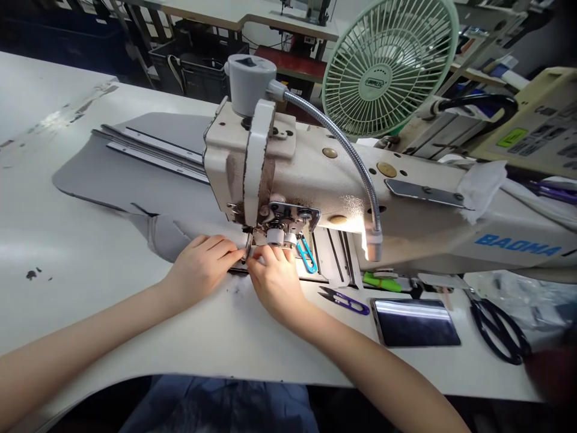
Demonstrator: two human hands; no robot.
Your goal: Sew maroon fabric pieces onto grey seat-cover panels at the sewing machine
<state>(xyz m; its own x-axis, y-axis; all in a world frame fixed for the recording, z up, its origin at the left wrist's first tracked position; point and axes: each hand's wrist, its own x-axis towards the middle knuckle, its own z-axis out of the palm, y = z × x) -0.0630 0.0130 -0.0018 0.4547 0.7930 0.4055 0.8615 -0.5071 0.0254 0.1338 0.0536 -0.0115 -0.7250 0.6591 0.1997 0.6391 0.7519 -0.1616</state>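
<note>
We have the grey fabric [94, 171] lying left of the sewing machine [311, 180] and reaching in towards its head, on the white desk [112, 349]. Our left grip [201, 267] and right grip [276, 282] sit close together at the front of the machine's head, fingers curled; we cannot tell how far they close or what they pinch. In front of the machine lie purple snips [341, 298] and a phone [417, 323]; behind it stands a green fan [375, 86]

Two hands [202, 267] [276, 282], one lamp [374, 242], one phone [417, 323], one fan [377, 83]
</note>
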